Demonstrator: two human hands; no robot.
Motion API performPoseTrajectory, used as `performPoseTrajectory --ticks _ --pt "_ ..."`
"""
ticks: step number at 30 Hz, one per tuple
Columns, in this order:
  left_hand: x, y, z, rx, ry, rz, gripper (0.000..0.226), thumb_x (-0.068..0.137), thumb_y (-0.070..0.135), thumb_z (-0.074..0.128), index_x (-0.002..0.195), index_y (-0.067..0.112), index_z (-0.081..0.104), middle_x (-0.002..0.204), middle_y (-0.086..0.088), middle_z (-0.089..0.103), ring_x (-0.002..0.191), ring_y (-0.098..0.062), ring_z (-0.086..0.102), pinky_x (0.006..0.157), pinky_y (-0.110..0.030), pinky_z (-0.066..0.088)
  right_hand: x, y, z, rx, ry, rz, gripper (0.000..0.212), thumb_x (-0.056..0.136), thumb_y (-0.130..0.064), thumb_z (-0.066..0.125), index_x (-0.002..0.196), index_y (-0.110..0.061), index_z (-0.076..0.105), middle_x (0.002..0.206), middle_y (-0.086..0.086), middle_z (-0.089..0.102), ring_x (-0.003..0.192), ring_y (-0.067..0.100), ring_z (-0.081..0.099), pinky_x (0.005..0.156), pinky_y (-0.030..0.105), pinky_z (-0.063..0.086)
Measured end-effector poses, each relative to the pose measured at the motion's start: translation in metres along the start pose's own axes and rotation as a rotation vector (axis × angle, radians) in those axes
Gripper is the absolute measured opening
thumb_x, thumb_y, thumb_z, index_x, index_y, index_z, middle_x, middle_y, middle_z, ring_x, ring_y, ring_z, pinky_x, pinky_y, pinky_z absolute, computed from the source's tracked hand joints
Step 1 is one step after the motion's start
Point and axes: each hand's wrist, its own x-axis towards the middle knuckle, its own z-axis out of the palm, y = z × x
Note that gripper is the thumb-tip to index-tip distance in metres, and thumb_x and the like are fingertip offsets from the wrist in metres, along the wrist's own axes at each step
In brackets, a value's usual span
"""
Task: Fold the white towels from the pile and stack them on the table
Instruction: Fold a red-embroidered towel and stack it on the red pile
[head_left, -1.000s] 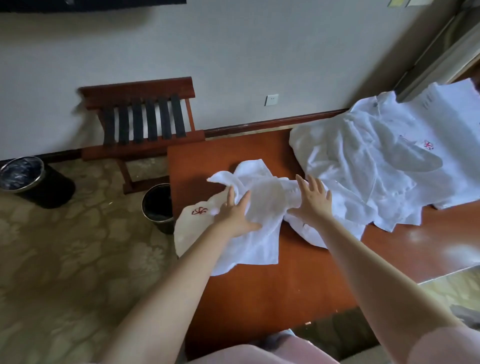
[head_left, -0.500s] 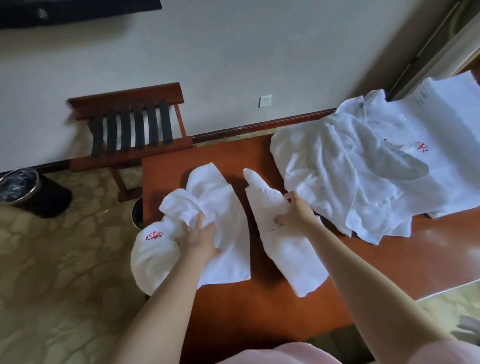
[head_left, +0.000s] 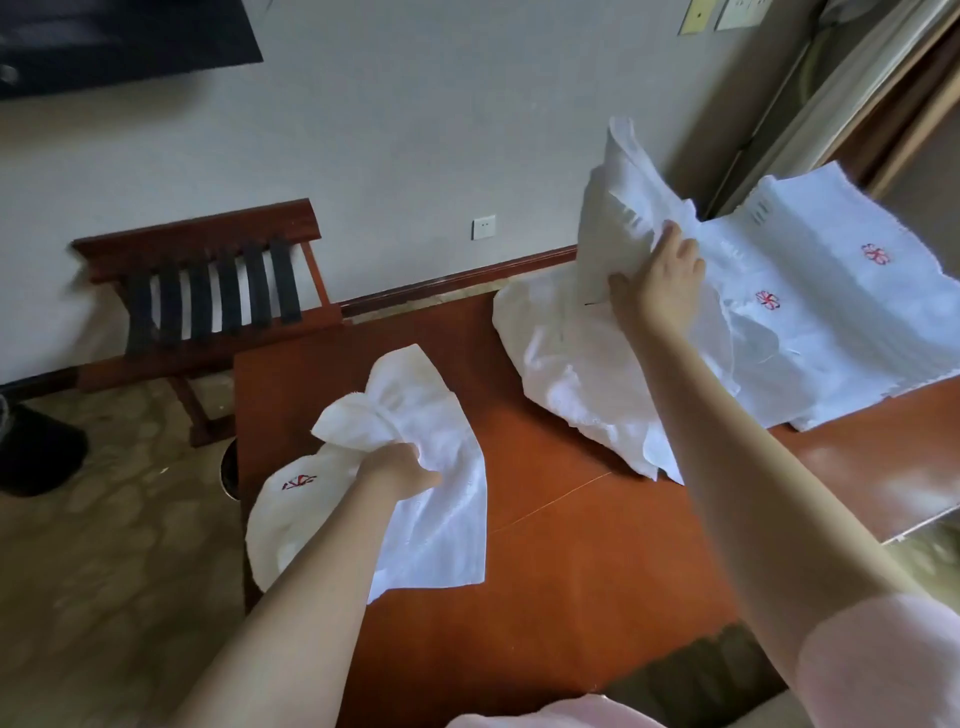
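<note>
On the near-left part of the brown table (head_left: 571, 530), the left hand (head_left: 400, 474) has its fingers curled tight into a crumpled towel (head_left: 436, 499), bunching the cloth. Part of this towel, with a red emblem (head_left: 298, 482) on it, hangs over the table's left edge; whether it is one towel or two cannot be told. At the far right, the right hand (head_left: 661, 280) pinches a raised towel (head_left: 621, 208) between thumb and fingers, holding it up above the pile (head_left: 571, 374). The number of towels in that heap cannot be counted. Flat towels (head_left: 841, 332) lie spread just beyond it, carrying two more red emblems, so three show in all.

Bare wood runs between the crumpled towel and the pile, and widens toward the near edge, giving both arms open room. The flat towels reach the table's far-right edge. Left of the table stands one luggage rack (head_left: 208, 291) against the wall, and two bins: one bin (head_left: 227, 467) tucked just beside the left edge, a dark bin (head_left: 36, 447) well apart at the far left.
</note>
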Motion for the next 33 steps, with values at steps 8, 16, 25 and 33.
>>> performPoseTrajectory --ticks 8,16,25,33 --pt "-0.003 0.008 -0.002 -0.091 0.018 -0.089 0.064 0.091 0.057 0.046 0.14 0.017 0.042 0.139 -0.004 0.05 0.124 -0.024 0.049 0.101 -0.034 0.042 -0.044 0.056 0.054 -0.429 -0.509 -0.131 0.068 0.089 -0.041 0.054 0.148 -0.023 0.025 0.157 0.009 0.002 0.145 0.032 -0.006 0.11 0.052 0.024" --pt "-0.018 -0.002 -0.005 -0.264 0.193 -0.06 0.046 0.092 0.039 0.055 0.128 0.01 0.05 0.133 -0.006 0.049 0.114 -0.025 0.052 0.09 -0.034 0.046 -0.084 0.006 0.073 -0.13 -0.495 -0.318 0.052 0.089 -0.023 0.05 0.14 -0.018 0.041 0.145 0.008 0.04 0.135 0.028 0.034 0.104 0.041 0.036" --pt "-0.065 -0.107 0.016 -0.407 0.557 -0.385 0.044 0.086 0.041 0.059 0.123 0.017 0.054 0.131 -0.005 0.049 0.119 -0.027 0.045 0.092 -0.038 0.045 -0.195 -0.074 0.148 0.135 -1.005 -0.39 0.071 0.087 -0.043 0.063 0.143 -0.012 0.032 0.132 0.009 0.053 0.118 0.029 0.052 0.083 0.032 0.044" --pt "-0.083 -0.109 0.053 -0.667 0.188 -0.228 0.11 0.05 0.072 0.069 0.145 0.039 0.024 0.143 0.011 0.037 0.127 -0.018 0.043 0.092 -0.03 0.043 -0.242 -0.062 0.167 0.236 -1.12 -0.008 0.036 0.082 -0.028 0.066 0.112 -0.012 0.055 0.091 0.0 0.061 0.082 0.018 0.059 0.068 0.028 0.052"
